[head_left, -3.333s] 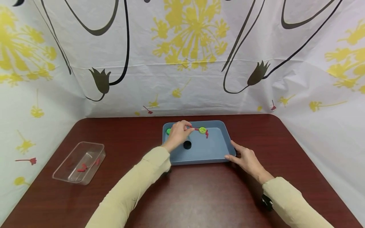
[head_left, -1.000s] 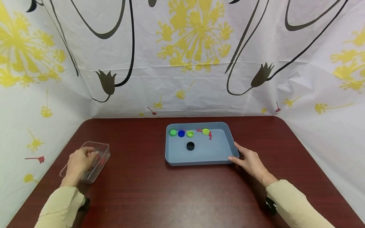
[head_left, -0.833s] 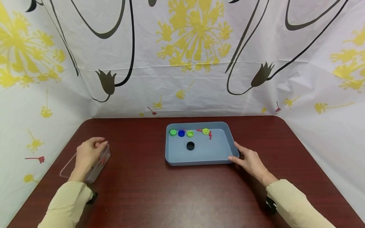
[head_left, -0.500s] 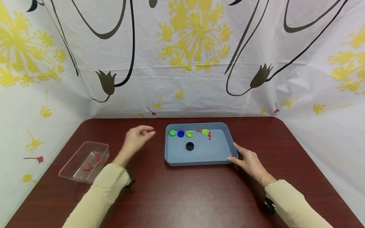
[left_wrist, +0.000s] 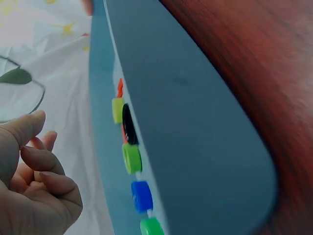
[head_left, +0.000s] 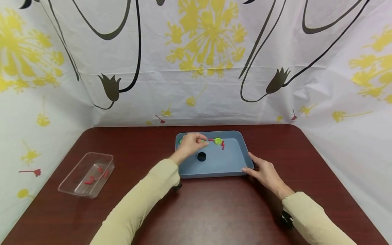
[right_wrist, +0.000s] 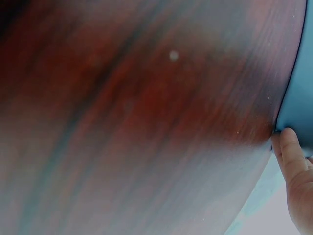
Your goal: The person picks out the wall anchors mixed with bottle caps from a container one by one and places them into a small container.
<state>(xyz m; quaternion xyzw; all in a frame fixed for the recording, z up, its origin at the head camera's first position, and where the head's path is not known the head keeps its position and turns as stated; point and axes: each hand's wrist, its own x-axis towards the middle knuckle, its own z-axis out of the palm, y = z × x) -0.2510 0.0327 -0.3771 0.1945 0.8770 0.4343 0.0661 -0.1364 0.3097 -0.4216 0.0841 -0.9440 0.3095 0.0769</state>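
My left hand (head_left: 189,146) is over the back left of the blue-grey tray (head_left: 226,166), fingers curled and thumb near the index finger. I cannot tell whether something small sits between those fingertips. Below the hand in the left wrist view, a green cap (left_wrist: 151,226), a blue cap (left_wrist: 142,197) and a lime cap (left_wrist: 132,158) stand in a row. A yellow-green cap (head_left: 218,141) lies farther right, between small red pieces (head_left: 223,145). The black cap (head_left: 201,156) sits nearer the front. My right hand (head_left: 266,172) holds the tray's front right corner, thumb at the front wall.
A clear plastic box (head_left: 68,182) with several red pieces (head_left: 92,178) inside stands at the left on the dark reddish wooden table (head_left: 214,211). A patterned white cloth (head_left: 190,95) hangs behind the table and along both sides.
My left hand was in the clear box a second ago, then rose and swept right to the tray. My right hand has stayed on the tray corner.
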